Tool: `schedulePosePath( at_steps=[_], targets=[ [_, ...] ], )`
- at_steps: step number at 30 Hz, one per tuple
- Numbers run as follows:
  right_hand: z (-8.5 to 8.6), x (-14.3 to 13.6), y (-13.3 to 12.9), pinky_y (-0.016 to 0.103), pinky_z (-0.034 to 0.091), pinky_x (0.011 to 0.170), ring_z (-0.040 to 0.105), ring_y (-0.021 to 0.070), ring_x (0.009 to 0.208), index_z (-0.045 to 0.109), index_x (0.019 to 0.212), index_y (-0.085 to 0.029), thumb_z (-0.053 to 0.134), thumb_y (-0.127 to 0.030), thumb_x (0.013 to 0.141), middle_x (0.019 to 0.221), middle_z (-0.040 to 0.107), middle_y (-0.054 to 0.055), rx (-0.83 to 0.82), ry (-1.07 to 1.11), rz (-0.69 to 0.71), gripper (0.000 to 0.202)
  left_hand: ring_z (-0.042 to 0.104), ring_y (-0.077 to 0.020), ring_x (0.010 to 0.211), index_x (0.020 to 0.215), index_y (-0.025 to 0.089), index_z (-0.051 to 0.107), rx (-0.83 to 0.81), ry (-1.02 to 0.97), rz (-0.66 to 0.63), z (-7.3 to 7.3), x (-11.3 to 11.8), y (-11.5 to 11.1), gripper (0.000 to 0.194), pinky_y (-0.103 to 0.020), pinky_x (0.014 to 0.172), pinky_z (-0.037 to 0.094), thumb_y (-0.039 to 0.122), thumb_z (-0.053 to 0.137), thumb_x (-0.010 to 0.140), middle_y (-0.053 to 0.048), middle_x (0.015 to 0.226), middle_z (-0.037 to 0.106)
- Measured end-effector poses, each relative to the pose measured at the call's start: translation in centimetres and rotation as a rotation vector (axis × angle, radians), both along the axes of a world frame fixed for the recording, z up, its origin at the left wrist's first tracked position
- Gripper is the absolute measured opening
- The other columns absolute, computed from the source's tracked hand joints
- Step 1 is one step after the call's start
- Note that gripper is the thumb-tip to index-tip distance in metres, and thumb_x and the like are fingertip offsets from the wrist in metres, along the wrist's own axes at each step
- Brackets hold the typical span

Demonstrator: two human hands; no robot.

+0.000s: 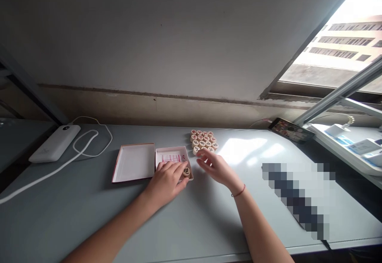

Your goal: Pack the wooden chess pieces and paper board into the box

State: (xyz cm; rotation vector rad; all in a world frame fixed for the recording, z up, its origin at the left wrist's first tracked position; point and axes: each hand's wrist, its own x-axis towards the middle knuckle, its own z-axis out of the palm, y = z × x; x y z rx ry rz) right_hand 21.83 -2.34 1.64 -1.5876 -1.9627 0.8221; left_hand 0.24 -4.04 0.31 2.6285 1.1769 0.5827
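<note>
My left hand (pixel 167 181) reaches over the right half of a small cardboard box, its thumb and index finger on either side of a round wooden xiangqi piece (pixel 186 171) with a black character. Part of that box tray (pixel 159 151) and whatever lies beneath my palm are hidden. A red-printed plastic packet (pixel 173 158) lies inside. My right hand (pixel 216 167) hovers just in front of the stacked xiangqi pieces (pixel 204 137), fingers bent and thumb apart, with nothing visible in it. Those pieces stand in rows, red characters behind and black ones nearer.
Left of the tray lies the box lid (pixel 134 161), inside up. A white power bank (pixel 56 143) with a white cable (pixel 59 175) sits at far left. A phone (pixel 291 130) leans at back right. A pixelated dark object (pixel 298 201) lies at right.
</note>
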Motion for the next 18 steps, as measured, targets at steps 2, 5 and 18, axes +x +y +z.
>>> schedulePosePath(
  at_steps=[2, 5, 18],
  targets=[
    [0.3, -1.1, -0.3, 0.025, 0.042, 0.058, 0.054, 0.0121, 0.057, 0.057, 0.108, -0.023, 0.045, -0.030, 0.088, 0.083, 0.066, 0.002, -0.081, 0.061, 0.147, 0.025, 0.063, -0.0247, 0.100, 0.122, 0.017, 0.055, -0.038, 0.025, -0.003, 0.2, 0.3, -0.1, 0.032, -0.044, 0.091, 0.044, 0.024, 0.053, 0.091, -0.008, 0.106, 0.069],
    [0.2, -2.0, -0.5, 0.025, 0.043, 0.060, 0.056, 0.0123, 0.061, 0.060, 0.109, -0.021, 0.044, -0.022, 0.087, 0.082, 0.068, 0.003, -0.111, 0.067, 0.206, 0.028, 0.065, -0.0231, 0.093, 0.115, 0.017, 0.058, -0.060, 0.015, -0.019, 0.3, 0.5, -0.2, 0.025, -0.047, 0.094, 0.042, 0.019, 0.050, 0.091, -0.006, 0.103, 0.070],
    [1.2, -1.4, -0.4, 0.023, 0.045, 0.064, 0.056, 0.0132, 0.075, 0.068, 0.096, -0.019, 0.052, -0.029, 0.086, 0.090, 0.065, 0.004, -0.228, 0.180, 0.289, 0.021, 0.063, -0.0155, 0.098, 0.105, 0.022, 0.057, -0.176, -0.435, -0.028, 0.6, 0.4, -0.1, 0.024, -0.027, 0.087, 0.051, 0.009, 0.054, 0.085, -0.002, 0.104, 0.064]
  ],
)
